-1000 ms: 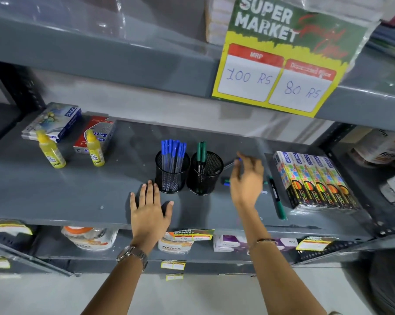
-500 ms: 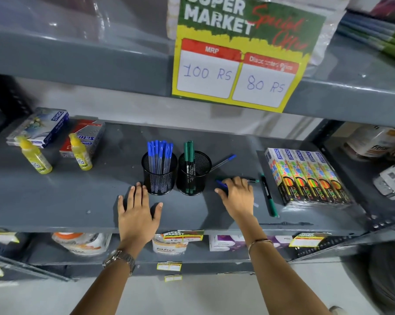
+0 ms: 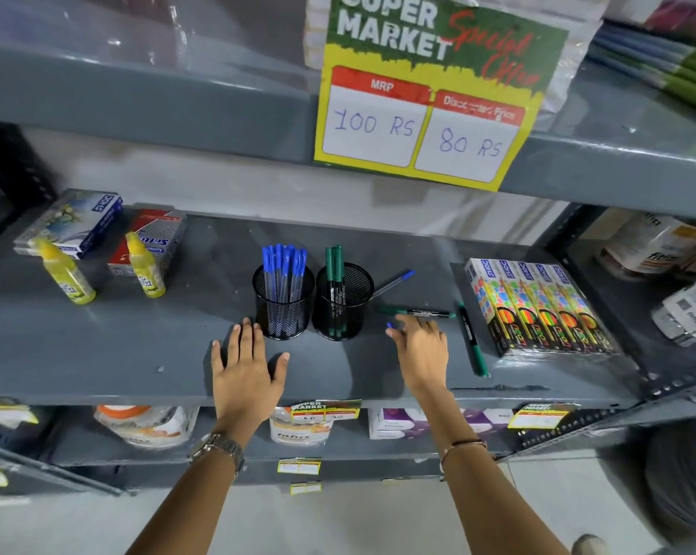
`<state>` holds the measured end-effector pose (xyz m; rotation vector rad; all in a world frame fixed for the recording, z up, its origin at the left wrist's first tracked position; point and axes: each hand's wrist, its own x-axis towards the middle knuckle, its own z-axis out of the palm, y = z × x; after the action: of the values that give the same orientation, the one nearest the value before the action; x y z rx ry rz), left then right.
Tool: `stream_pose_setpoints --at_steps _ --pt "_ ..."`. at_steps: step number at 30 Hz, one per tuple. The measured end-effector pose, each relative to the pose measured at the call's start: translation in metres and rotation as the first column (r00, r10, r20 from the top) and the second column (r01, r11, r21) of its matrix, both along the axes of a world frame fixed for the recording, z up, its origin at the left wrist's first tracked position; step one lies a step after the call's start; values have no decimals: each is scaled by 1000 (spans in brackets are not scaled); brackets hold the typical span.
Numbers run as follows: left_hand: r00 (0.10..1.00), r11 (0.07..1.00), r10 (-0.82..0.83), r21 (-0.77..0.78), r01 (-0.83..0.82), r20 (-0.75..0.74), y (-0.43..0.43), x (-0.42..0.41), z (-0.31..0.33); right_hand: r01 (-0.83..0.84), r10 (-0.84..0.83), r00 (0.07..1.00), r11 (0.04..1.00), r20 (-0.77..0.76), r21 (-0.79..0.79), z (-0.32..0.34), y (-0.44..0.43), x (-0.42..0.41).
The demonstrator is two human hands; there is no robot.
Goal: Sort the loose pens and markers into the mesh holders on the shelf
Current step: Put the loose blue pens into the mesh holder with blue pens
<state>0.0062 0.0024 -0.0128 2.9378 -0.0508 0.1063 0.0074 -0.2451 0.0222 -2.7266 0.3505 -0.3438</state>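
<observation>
Grey metal shelving (image 3: 98, 346) carried everything, with a price sign hanging from the shelf above. Under the right hand (image 3: 420, 350) a blue pen cap (image 3: 389, 325) poked out beside the thumb, so the grip seemed to be closing on a loose blue pen, though whether the fingers (image 3: 430, 328) already had hold of it could not be told. Just beyond those fingers lay a green marker (image 3: 418, 312) crosswise; another green marker (image 3: 472, 340) lay to the right, beside a pack of highlighters (image 3: 538, 306), and a second blue pen (image 3: 392, 283) leaned against the right holder (image 3: 344, 302). The left hand (image 3: 244, 366) rested flat and empty on the shelf, fingertips just in front of the left holder (image 3: 284, 302), which held blue pens, while the right one held green markers. The step in hand looked like picking up a stray pen; next it would need lifting, turning upright, and carrying past the marker holder into the blue one.
</observation>
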Motion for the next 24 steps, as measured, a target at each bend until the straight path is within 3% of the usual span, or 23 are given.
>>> stream_pose_setpoints --at_steps 4,6,8,10,12,14,20,24 --pt "1000 999 -11 -31 12 10 1 -1 2 41 -58 971 996 234 74 44 10 7" --pt "1000 1000 -8 -27 8 16 1 -2 2 37 -92 905 990 416 139 76 23 14" --pt "1000 1000 -5 -20 5 5 1 -2 1 -27 -128 807 967 576 254 108 42 20" --pt "1000 1000 -7 -21 7 -20 2 -1 1 -158 -164 759 892 630 423 133 66 27" --pt "1000 998 -19 -57 19 -2 3 -3 3 -274 -180 765 778 618 566 147 90 33" --pt "999 996 -30 -89 32 29 3 -4 4 -303 -121 812 748 571 590 146 111 38" --pt "1000 995 -26 -97 26 10 3 -4 4 -226 104 952 873 288 432 95 138 49" --pt "1000 998 -11 -64 11 -5 3 -2 -1 -204 142 957 949 254 238 77 137 54"
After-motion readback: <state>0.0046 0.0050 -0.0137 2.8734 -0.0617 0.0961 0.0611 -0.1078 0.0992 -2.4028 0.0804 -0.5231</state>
